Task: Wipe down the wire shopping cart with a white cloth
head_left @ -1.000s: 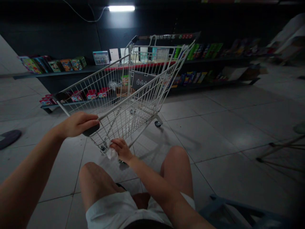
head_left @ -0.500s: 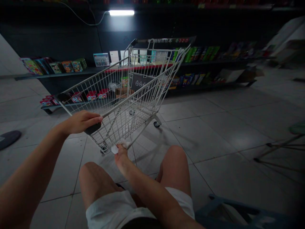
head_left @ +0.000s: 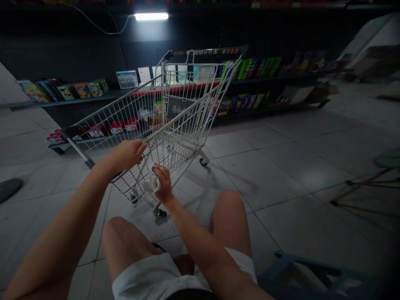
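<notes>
A metal wire shopping cart (head_left: 179,146) stands in front of me at an angle, its dark handle bar on the far side. My left hand (head_left: 129,154) has its fingers closed around the cart's top rim near the close corner. In my right hand (head_left: 163,181) is a crumpled white cloth (head_left: 151,184), held close against the wire side of the basket below the left hand. Whether it is fabric or paper I cannot tell. Beneath the right hand, a caster wheel (head_left: 160,213) rests on the floor. My fingers hide part of the cloth.
Dark shelves (head_left: 103,96) with boxed and packaged goods run behind the cart, lit by a tube light (head_left: 151,16). A blue plastic stool (head_left: 300,271) is at lower right. A folding stand (head_left: 359,191) is at the right, and a dark shoe (head_left: 11,188) at the left.
My left hand has slid right along the rim, off the dark corner piece. My right hand has risen from the cart's lower edge with the cloth. The view has shifted slightly.
</notes>
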Motion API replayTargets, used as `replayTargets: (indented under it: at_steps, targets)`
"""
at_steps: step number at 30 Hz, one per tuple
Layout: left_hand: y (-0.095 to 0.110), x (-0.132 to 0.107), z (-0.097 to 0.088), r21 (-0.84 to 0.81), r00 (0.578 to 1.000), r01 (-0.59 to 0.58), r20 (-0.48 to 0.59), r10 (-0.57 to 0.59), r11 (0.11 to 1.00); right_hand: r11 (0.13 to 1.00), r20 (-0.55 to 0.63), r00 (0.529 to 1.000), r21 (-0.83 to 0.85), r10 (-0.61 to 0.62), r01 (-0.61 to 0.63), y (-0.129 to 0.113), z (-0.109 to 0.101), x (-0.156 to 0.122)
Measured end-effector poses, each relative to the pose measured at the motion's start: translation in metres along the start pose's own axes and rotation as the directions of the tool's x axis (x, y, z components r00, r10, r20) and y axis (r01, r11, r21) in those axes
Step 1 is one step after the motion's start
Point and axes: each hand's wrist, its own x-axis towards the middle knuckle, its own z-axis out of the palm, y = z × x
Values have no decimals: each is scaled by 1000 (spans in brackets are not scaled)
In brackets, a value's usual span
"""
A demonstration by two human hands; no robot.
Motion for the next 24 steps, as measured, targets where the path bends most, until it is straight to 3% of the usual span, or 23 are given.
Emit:
replayTargets:
  at_steps: [3,5,7,9,12,14,20,22,24]
  targets:
    - [-8,2,2,-133,999,32,34,-27,991,996,79,993,-22,91,-90,0,-5,-28]
    - [-13,1,3,-245,997,70,54,-58,967,988,44,988,14,151,-152,-15,-12,-19]
    - [-14,-1,2,-346,992,123,63,-108,930,991,-50,991,69,120,-117,-34,-19,16]
    - [-14,-3,2,-378,990,141,36,-138,915,995,-104,995,96,9,1,-49,-24,63]
    - [-13,-5,1,-347,993,107,-16,-120,932,995,-78,995,72,-69,75,-52,-19,107]
    - [-14,-5,2,-362,994,107,7,-112,926,996,-23,997,54,-67,68,-38,-12,96]
    - [-19,-4,5,-271,998,69,10,-68,960,995,169,981,-40,93,-88,17,-5,-35]
    - [-19,-5,5,-237,999,45,4,-45,971,988,136,978,-30,155,-153,17,-13,-37]
    - [-18,-6,3,-213,1000,22,-3,-23,977,990,7,990,-12,144,-144,8,-23,-4]
